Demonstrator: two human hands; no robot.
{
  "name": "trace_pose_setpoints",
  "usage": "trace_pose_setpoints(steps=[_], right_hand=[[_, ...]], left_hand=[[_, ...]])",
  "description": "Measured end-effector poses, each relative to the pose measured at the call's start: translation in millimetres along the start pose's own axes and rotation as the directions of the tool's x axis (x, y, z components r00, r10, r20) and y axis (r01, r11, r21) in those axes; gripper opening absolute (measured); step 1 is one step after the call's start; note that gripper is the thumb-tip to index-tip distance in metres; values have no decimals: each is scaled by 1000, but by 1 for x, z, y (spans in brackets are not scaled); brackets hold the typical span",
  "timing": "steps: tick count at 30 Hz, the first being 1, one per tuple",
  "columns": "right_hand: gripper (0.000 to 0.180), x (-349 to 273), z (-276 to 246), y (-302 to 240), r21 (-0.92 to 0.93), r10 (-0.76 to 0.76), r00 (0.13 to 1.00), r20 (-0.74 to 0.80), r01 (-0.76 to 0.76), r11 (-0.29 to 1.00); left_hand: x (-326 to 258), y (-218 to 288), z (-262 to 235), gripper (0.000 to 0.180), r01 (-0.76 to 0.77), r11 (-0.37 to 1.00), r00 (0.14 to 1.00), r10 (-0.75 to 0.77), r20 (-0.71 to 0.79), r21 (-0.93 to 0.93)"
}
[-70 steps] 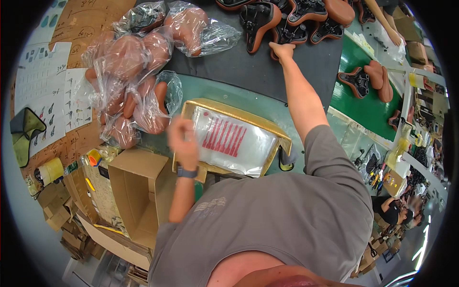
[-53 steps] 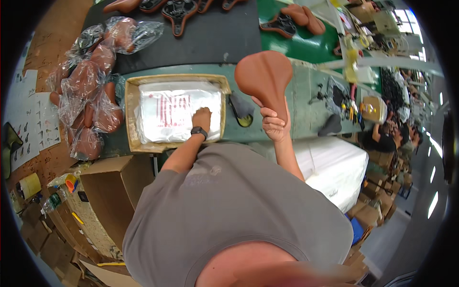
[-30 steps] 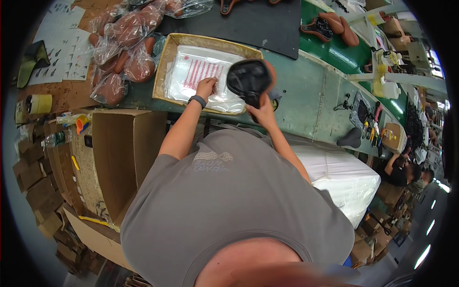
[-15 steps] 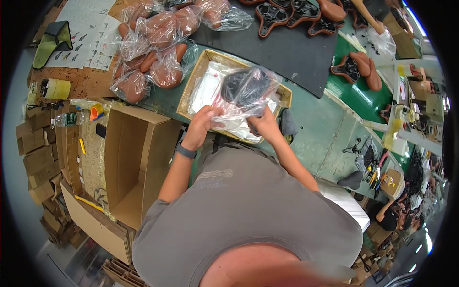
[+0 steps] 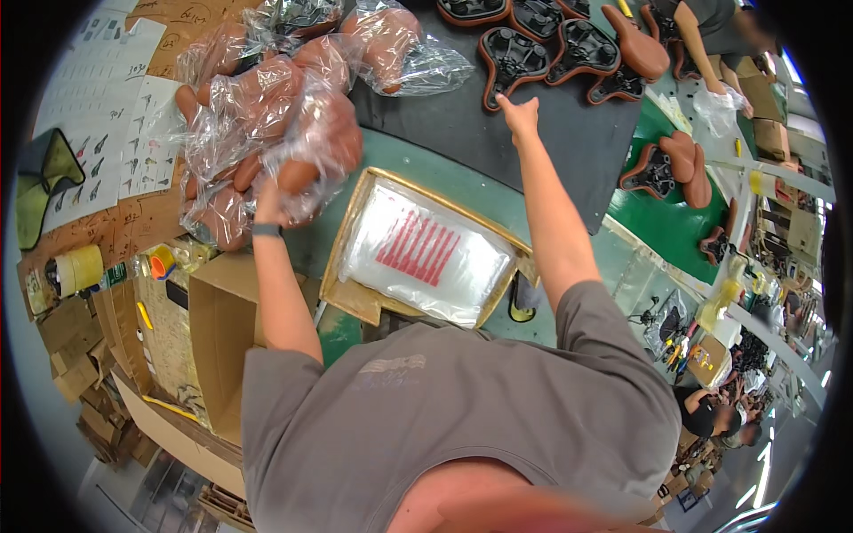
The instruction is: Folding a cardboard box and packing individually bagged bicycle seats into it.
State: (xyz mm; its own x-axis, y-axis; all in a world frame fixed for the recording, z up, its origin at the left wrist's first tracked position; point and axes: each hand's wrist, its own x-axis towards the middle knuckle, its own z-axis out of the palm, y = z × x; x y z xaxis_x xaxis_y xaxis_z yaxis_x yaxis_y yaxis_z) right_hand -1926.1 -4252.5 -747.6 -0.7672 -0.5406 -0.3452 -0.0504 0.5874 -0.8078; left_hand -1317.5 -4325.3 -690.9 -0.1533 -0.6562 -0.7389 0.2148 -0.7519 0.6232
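Note:
My left hand [image 5: 270,202] is at the near side of a heap of bagged saddles, closed around the narrow end of a brown bicycle saddle in a clear plastic bag [image 5: 324,133]; its fingers are partly hidden by the film. Stretched out over the black mat, my right hand [image 5: 521,119] pinches the nose of an unwrapped bicycle saddle [image 5: 514,59], which lies with its black underside up. Between my arms stands a shallow cardboard tray [image 5: 354,213] with a stack of clear plastic bags [image 5: 426,253] printed in red.
More upturned saddles [image 5: 582,49] lie along the mat's far edge [image 5: 569,169]. An open carton [image 5: 218,315] stands by my left arm. Printed sheets [image 5: 107,115] cover the far left. At the far right, a co-worker's hands [image 5: 720,89] handle plastic film.
Both hands have left the tray. The bagged saddle went left onto the heap with my left hand; my right hand reached forward to an unwrapped saddle.

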Motion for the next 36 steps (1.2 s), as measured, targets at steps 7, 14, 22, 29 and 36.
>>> trace_pose_setpoints(steps=[7, 14, 22, 29, 36], right_hand=[[124, 50, 66, -21, -415, 66, 996, -61, -85, 906], [84, -122, -116, -25, 432, -102, 420, 902, -867, 249], [127, -489, -276, 36, 285, -566, 393, 725, -919, -273], [58, -640, -359, 120, 498, -110, 989, 96, 48, 866], [61, -667, -397, 236, 511, 354, 921, 161, -385, 769]], left_hand=[[-157, -119, 39, 58, -250, 316, 478, 862, -167, 915], [-229, -235, 152, 24, -745, 82, 609, 487, 626, 662], [-195, -419, 188, 57, -739, -282, 633, 21, 774, 612], [-194, -456, 191, 29, -705, -259, 564, 359, 744, 660], [-192, -458, 185, 28, -605, 51, 770, 289, 568, 794]])
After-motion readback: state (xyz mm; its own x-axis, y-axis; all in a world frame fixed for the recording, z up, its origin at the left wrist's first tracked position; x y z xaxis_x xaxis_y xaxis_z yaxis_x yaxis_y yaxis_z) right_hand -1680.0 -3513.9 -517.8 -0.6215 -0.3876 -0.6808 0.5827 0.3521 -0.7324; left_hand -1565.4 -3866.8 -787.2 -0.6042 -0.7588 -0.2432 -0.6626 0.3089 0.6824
